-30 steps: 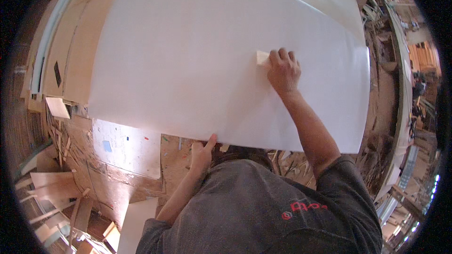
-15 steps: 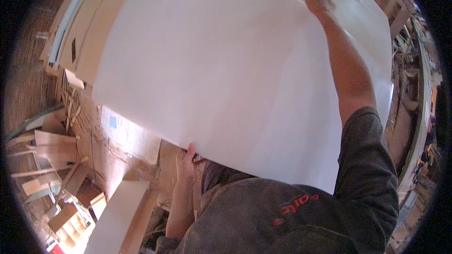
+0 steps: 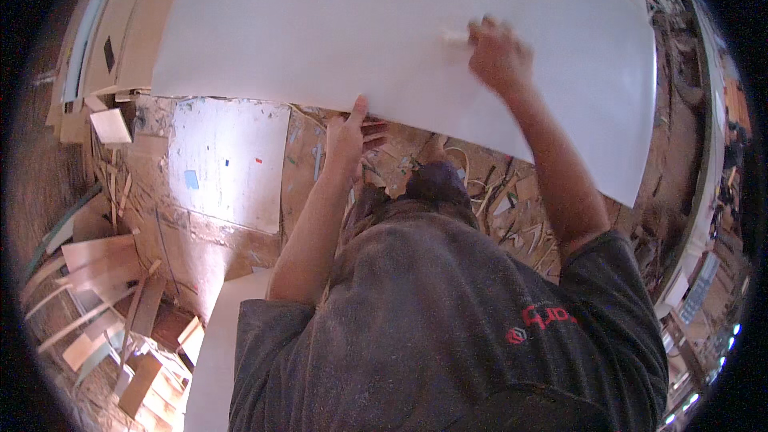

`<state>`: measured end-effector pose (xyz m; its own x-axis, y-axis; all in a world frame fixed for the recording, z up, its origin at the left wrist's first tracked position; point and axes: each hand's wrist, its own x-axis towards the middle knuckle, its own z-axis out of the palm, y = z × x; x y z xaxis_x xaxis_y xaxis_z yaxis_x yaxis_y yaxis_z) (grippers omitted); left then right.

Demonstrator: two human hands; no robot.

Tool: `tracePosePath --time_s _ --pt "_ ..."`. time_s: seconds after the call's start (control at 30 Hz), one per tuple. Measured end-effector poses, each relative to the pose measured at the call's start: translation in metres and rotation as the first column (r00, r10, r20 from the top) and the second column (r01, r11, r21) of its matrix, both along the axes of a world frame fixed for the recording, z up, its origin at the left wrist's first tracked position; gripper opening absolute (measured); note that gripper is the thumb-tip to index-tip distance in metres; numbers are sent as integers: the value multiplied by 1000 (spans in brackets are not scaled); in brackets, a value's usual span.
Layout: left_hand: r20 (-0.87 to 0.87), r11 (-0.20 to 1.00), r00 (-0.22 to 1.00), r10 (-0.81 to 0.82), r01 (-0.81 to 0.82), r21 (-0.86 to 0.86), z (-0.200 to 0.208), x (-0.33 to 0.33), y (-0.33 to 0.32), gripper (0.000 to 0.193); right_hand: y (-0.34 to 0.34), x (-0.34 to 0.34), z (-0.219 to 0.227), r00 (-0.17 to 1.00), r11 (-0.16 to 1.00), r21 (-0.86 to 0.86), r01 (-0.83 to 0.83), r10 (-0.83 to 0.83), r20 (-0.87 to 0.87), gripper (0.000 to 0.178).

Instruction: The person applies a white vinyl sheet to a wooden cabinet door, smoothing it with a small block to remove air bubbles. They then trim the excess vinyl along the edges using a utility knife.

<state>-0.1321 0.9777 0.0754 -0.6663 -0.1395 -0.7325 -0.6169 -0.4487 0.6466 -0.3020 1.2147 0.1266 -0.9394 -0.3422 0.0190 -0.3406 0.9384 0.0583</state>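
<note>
A large white sheet (image 3: 320,24) with a smooth surface spreads across the top of the view. Its near edge runs between my two arms. My left hand (image 3: 349,138) is at that edge, the thumb up against the rim and the fingers below it. Over the sheet, further right, my right hand (image 3: 502,56) is closed around a small pale flat piece (image 3: 456,35). Motion blurs that piece, and its kind cannot be made out.
Scraps and offcuts litter the floor (image 3: 512,200) below the sheet. A white panel (image 3: 228,160) with a blue patch lies on the left floor, near stacked wood pieces (image 3: 100,264). Another pale board (image 3: 216,352) stands at lower left. A long ledge (image 3: 688,232) runs along the right.
My right hand, with the pale piece, has come nearer and a little left. The sheet's near edge sits higher in view, showing more floor. My left hand stays at the edge.
</note>
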Motion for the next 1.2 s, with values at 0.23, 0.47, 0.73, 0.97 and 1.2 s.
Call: tracePosePath --time_s 0.23,0.47,0.73,0.97,1.2 --pt "-75 722 724 -686 665 -191 66 12 -36 49 11 204 26 990 972 -232 -46 75 119 20" --pt "-464 580 526 -712 68 -812 135 -49 10 29 35 153 18 976 983 -184 16 -55 -209 28" --pt "-231 187 375 -898 -151 -971 32 -107 99 55 49 12 -15 954 987 -146 69 -108 -281 19" --pt "230 -174 373 -899 178 -969 42 -119 118 73 98 -237 -20 953 989 -65 132 -145 -267 22" --pt "188 -116 394 -900 199 -973 40 -121 121 78 130 -398 -15 972 977 -56 204 -209 -107 29"
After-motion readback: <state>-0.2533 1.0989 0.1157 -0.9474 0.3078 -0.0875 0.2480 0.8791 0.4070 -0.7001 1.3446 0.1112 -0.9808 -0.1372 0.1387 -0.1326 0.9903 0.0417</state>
